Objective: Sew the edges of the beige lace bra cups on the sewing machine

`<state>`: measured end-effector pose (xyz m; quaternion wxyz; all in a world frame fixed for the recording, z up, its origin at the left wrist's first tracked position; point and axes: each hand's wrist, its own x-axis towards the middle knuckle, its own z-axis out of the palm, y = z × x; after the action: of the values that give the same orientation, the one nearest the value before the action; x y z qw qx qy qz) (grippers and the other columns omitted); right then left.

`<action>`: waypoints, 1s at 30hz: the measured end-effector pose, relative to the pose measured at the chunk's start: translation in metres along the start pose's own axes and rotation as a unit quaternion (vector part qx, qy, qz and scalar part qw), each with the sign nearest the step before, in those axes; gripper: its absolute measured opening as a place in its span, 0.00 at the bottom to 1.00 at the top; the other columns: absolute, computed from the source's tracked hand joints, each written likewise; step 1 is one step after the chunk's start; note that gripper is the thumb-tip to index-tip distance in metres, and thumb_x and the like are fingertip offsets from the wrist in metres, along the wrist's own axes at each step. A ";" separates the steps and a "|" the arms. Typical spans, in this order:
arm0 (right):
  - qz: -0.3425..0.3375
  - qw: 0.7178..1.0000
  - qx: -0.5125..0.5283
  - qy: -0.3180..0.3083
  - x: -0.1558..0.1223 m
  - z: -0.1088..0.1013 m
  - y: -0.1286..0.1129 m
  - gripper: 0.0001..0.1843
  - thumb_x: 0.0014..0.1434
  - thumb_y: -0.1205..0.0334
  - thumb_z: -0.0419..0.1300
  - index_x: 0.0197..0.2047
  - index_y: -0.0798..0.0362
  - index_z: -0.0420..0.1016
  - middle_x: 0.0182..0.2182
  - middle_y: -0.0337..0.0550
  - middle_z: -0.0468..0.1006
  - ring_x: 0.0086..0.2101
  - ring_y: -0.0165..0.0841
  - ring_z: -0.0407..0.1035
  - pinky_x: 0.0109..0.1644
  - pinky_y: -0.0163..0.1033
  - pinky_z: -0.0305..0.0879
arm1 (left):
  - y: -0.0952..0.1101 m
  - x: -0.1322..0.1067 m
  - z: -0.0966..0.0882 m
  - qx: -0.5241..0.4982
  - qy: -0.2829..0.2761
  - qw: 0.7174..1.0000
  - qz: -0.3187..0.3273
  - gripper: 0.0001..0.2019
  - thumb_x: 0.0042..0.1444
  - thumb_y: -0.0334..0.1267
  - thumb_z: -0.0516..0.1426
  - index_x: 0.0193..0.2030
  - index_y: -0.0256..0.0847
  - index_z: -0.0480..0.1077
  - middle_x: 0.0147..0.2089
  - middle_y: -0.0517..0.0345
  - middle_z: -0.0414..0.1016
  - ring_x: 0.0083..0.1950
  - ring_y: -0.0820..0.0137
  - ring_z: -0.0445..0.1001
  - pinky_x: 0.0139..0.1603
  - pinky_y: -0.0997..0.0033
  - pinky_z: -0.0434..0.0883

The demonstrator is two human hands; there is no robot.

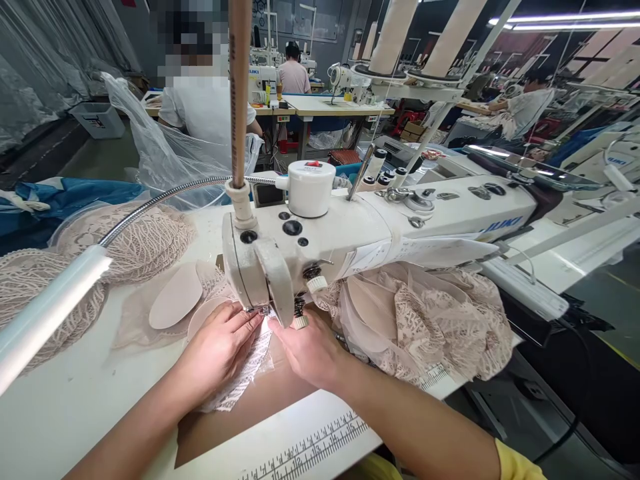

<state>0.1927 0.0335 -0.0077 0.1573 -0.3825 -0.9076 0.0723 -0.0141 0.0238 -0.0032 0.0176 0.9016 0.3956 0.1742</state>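
A white sewing machine [320,230] stands over the work, and a strip of pale lace fabric [240,380] runs under its presser foot [263,311]. My left hand [217,343] rests on the lace's left side, fingers pressed together and tips close to the foot. On the other side, my right hand [313,350] has its thumb against the lace edge; the machine head partly hides its curled fingers. Beige fabric with an oval cup pad [176,297] lies left of my left hand. Right of my right hand is a heap of beige lace pieces [425,320].
Stacked lace cups [125,243] lie at the table's left. A lamp tube [50,313] on a flexible metal neck crosses the left side. A ruler scale [310,447] marks the front edge. Thread cones [393,37] stand behind the machine. Other people sit farther back.
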 end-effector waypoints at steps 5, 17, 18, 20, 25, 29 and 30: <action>-0.002 1.000 -0.013 -0.014 0.000 -0.003 0.001 0.20 0.55 0.73 0.53 0.50 0.53 0.72 0.37 0.48 0.74 0.37 0.38 0.64 0.38 0.39 0.58 | -0.001 0.000 -0.002 0.003 -0.020 1.000 -0.013 0.11 0.64 0.32 0.48 0.44 0.36 0.72 0.45 0.46 0.75 0.45 0.59 0.69 0.44 0.58 0.68; 0.019 1.000 0.022 -0.011 -0.001 -0.002 0.001 0.21 0.56 0.74 0.51 0.51 0.53 0.72 0.38 0.49 0.75 0.39 0.39 0.65 0.44 0.40 0.60 | -0.008 -0.007 -0.001 0.018 -0.065 0.995 -0.069 0.13 0.64 0.39 0.48 0.42 0.40 0.74 0.46 0.45 0.74 0.48 0.56 0.69 0.48 0.54 0.68; 0.016 0.999 0.027 -0.007 -0.002 -0.002 0.001 0.21 0.57 0.74 0.50 0.51 0.53 0.72 0.39 0.49 0.75 0.40 0.39 0.65 0.45 0.40 0.60 | -0.008 -0.009 -0.002 0.008 -0.065 0.995 -0.070 0.13 0.64 0.39 0.48 0.45 0.40 0.73 0.48 0.45 0.73 0.50 0.55 0.68 0.49 0.54 0.67; 0.006 0.999 0.033 -0.004 -0.002 -0.002 0.002 0.19 0.58 0.74 0.49 0.50 0.53 0.73 0.39 0.49 0.75 0.40 0.39 0.64 0.45 0.40 0.60 | -0.008 -0.013 -0.006 -0.022 -0.062 0.996 -0.064 0.15 0.64 0.39 0.49 0.53 0.41 0.69 0.54 0.44 0.70 0.53 0.54 0.67 0.51 0.54 0.67; -0.011 1.000 0.027 -0.007 -0.003 -0.002 0.004 0.12 0.60 0.71 0.50 0.39 0.54 0.75 0.31 0.45 0.70 0.33 0.35 0.61 0.36 0.37 0.56 | -0.002 -0.026 -0.030 -0.087 -0.040 0.991 -0.093 0.20 0.63 0.42 0.52 0.61 0.45 0.60 0.58 0.47 0.65 0.56 0.59 0.67 0.54 0.64 0.67; -0.057 0.997 0.045 -0.002 -0.008 -0.001 0.006 0.13 0.57 0.73 0.53 0.43 0.53 0.74 0.29 0.41 0.68 0.31 0.33 0.58 0.34 0.37 0.52 | 0.008 -0.034 -0.048 -0.144 -0.105 0.972 -0.157 0.13 0.63 0.44 0.53 0.51 0.45 0.67 0.47 0.53 0.72 0.44 0.66 0.73 0.43 0.73 0.71; -0.071 0.996 0.053 -0.005 -0.009 0.000 0.007 0.15 0.57 0.74 0.54 0.45 0.53 0.74 0.30 0.40 0.68 0.31 0.32 0.57 0.33 0.37 0.51 | 0.011 -0.035 -0.049 -0.142 -0.107 0.971 -0.157 0.11 0.62 0.45 0.54 0.47 0.44 0.69 0.43 0.54 0.73 0.40 0.67 0.74 0.38 0.74 0.71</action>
<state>0.2030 0.0320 -0.0112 0.1776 -0.3075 -0.9283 0.1105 -0.0445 -0.0135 0.0345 0.2146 0.8297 0.4996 0.1259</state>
